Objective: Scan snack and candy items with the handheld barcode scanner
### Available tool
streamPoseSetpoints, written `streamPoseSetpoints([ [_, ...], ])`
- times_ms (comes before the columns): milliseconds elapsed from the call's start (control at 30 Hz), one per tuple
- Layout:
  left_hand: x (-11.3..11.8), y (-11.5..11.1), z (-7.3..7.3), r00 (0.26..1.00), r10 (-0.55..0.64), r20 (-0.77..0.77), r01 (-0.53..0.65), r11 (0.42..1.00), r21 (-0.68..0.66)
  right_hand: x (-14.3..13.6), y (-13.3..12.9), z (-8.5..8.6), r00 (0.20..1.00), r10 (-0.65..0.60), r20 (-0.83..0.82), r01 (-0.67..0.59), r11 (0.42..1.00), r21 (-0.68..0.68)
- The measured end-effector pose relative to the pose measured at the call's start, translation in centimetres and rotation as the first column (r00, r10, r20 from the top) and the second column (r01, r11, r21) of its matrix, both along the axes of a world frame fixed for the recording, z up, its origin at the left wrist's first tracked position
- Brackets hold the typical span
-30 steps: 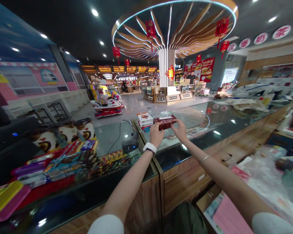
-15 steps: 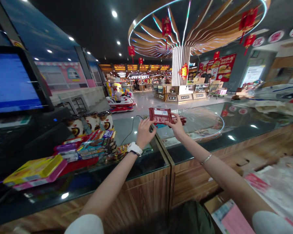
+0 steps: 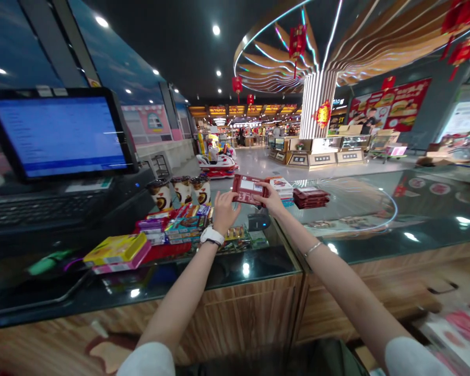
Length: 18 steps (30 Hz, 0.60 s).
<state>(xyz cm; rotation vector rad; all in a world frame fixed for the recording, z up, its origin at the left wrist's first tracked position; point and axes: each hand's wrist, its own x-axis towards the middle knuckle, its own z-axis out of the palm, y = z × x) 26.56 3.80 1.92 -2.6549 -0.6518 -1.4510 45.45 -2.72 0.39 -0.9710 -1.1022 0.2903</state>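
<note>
Both my hands up over the dark glass counter top (image 3: 360,230). My left hand (image 3: 225,209), white watch at the wrist, pinches the left edge of a flat dark-red packet with a white label (image 3: 248,189); my right hand (image 3: 270,197) grips its right edge. Packet held in the air, label side toward me, just above a small black barcode scanner (image 3: 258,221) standing on the glass. Just right of my right hand: a stack of red-and-white cartons (image 3: 282,187), then a low pile of dark-red packets (image 3: 310,197). Left of my hands: assorted colourful snack bars (image 3: 172,227), three brown-and-white cups (image 3: 182,190), a black monitor with a blue screen (image 3: 60,133).
</note>
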Motion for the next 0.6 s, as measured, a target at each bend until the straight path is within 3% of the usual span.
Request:
streamPoseSetpoints([
  [167, -0.7, 0.2, -0.3, 0.997, 0.073, -0.014, -0.072, 0.996, 0.048, 0.0, -0.1, -0.9, 1.0, -0.011, 0.02, 0.011, 1.0, -0.008],
  [400, -1.4, -0.5, 0.4, 0.983, 0.025, -0.184, 0.008, 0.984, 0.175, -0.2, -1.6, -0.8, 0.993, -0.006, 0.121, 0.012, 0.999, -0.044],
  [600, -1.4, -0.8, 0.5, 0.972, 0.017, -0.235, 0.036, 0.975, 0.221, -0.7, -1.6, -0.9, 0.981, 0.059, 0.184, -0.048, 0.997, -0.063],
])
